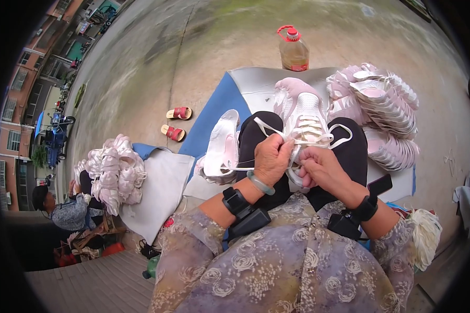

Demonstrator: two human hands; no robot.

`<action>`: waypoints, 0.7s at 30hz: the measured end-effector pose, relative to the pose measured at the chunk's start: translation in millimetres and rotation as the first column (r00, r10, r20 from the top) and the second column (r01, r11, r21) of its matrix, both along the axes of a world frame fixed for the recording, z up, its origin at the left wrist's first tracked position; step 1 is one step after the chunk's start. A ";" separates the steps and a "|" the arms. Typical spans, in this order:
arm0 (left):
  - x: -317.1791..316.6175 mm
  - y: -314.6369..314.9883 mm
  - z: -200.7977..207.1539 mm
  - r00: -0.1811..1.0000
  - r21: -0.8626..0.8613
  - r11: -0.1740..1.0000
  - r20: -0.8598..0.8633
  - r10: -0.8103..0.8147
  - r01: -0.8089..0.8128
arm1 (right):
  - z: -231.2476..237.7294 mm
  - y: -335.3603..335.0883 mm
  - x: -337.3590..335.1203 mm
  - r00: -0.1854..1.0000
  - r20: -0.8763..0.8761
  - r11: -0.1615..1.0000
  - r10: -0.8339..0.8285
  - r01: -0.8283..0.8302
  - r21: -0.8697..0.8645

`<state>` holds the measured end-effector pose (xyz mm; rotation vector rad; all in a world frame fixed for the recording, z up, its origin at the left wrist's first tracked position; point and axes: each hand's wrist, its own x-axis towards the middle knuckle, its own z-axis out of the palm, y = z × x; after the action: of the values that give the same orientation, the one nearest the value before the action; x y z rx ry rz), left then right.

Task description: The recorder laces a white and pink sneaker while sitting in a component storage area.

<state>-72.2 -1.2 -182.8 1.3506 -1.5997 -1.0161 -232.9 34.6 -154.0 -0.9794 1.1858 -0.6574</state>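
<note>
Between my knees stands a pink and white sneaker upper [303, 107], its toe pointing away from me. A white shoelace [339, 140] runs through its eyelets and loops out on both sides. My left hand [270, 159] pinches the lace at the tongue, thumb and fingers pressed together. Close beside it, my right hand [321, 168] has curled fingers closed on the lace as well. Another white shoe upper [222, 148] lies left of my knee, a lace end reaching from it toward my left wrist. The lace between my fingertips is partly hidden.
Stacked pink and white shoe uppers [386, 104] lie at the right on a white sheet [256, 78]. More uppers [115, 172] are piled at the left near another person [70, 211]. A jug [294, 52] stands ahead, with red slippers [178, 113] left of it. White laces [424, 237] hang at my right.
</note>
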 end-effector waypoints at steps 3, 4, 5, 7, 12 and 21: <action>-2.2 -6.7 3.8 0.971 -0.302 0.943 0.231 -0.067 0.138 | -8.2 -2.3 15.9 0.996 0.004 0.990 -0.092 0.092 -0.106; -2.4 -6.6 5.6 0.971 -0.303 0.943 0.230 -0.066 0.136 | -11.1 -1.0 16.6 0.996 0.003 0.990 -0.090 0.090 -0.107; -2.5 -6.2 6.8 0.969 -0.311 0.939 0.237 -0.072 0.146 | -12.7 0.2 18.2 0.991 0.009 0.988 -0.133 0.134 -0.079; -0.4 -5.0 8.8 0.967 -0.320 0.934 0.243 -0.079 0.157 | -12.3 1.1 20.3 0.984 0.015 0.983 -0.177 0.177 -0.053; 2.7 -2.0 8.6 0.977 -0.343 0.929 0.204 -0.069 0.137 | -17.7 1.8 22.2 0.964 0.084 0.952 -0.254 0.264 -0.157; 1.4 -4.5 -4.7 0.999 -0.032 0.998 0.016 -0.048 0.048 | -10.3 8.0 6.8 0.981 -0.066 0.970 -0.182 0.168 -0.177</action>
<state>-70.8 -5.7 -187.5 1.3067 -1.6602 -1.0064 -226.1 42.6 -164.2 -1.0606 1.3151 -0.8779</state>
